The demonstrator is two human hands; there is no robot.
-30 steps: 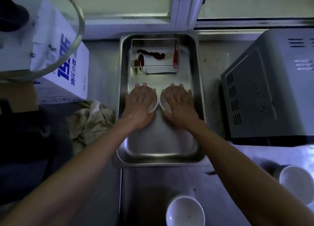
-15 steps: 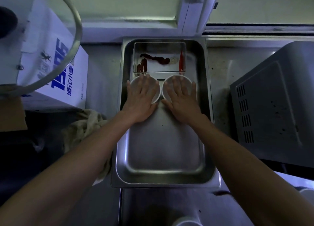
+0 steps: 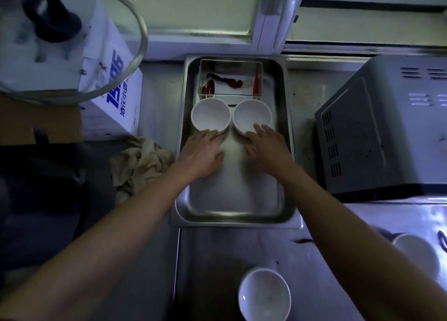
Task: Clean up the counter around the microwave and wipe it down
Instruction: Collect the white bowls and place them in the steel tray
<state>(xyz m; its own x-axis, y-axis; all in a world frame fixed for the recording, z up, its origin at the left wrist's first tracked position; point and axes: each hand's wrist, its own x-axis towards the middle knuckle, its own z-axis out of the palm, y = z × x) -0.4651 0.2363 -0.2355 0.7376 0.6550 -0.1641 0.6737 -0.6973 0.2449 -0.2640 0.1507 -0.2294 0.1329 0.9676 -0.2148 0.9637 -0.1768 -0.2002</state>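
Two white bowls, the left bowl (image 3: 210, 114) and the right bowl (image 3: 252, 116), sitting side by side and upright in the steel tray (image 3: 287, 137), just in front of a clear container (image 3: 230, 80) holding red chili pieces. Left hand (image 3: 202, 154) lying flat over the tray floor, fingers extended and relaxed, fingertips (image 3: 214, 133) reaching the near rim of the left bowl, gripping nothing. Right hand (image 3: 268, 146) likewise flat, fingers straight, tips at the near rim of the right bowl, holding nothing. Resting right of the tray: microwave (image 3: 377, 127). Lying left of the tray: crumpled cloth (image 3: 139, 162). Standing on the counter (image 3: 212, 260) near the front edge: third bowl (image 3: 264, 295); fourth bowl (image 3: 417, 253) at far right. Occupying the upper left: glass lid (image 3: 72, 42) over a printed carton (image 3: 118, 91).
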